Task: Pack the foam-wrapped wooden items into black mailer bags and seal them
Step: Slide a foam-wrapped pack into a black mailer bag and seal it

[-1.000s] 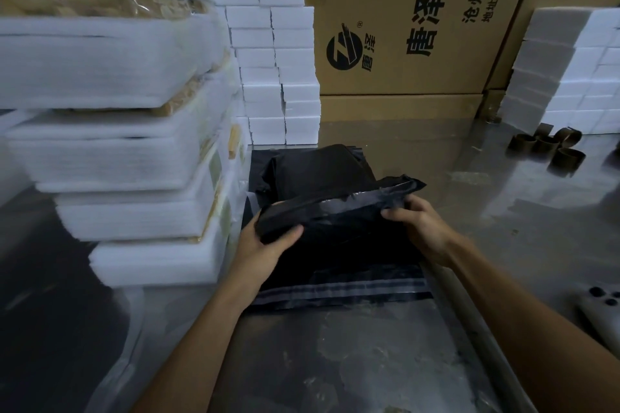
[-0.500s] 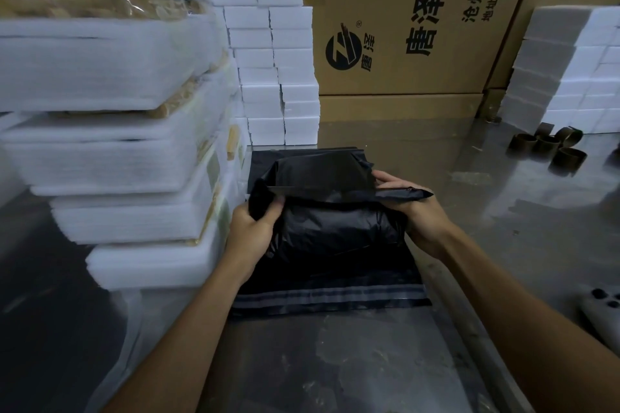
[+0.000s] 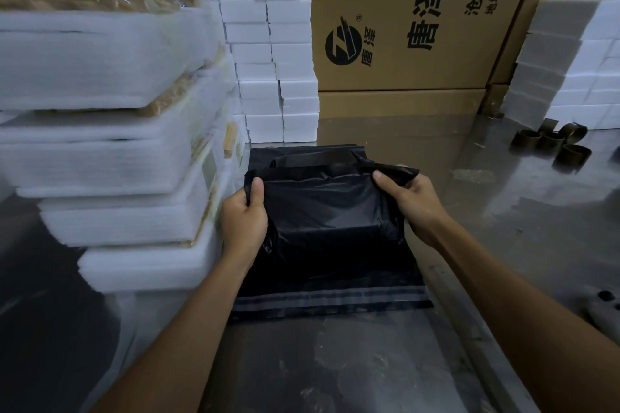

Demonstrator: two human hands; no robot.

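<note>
Filled black bag on a stack of flat bags; left hand and right hand pinch its flap corners. Film seems soft and slippery; hold at the corners.

Straight beyond the black mailer bag I'm holding stands a big cardboard box. On its face I read a round black logo with ® and 唐泽, then large 唐泽 A, cut off, and smaller 沧州唐, 地址, 河北.
</note>
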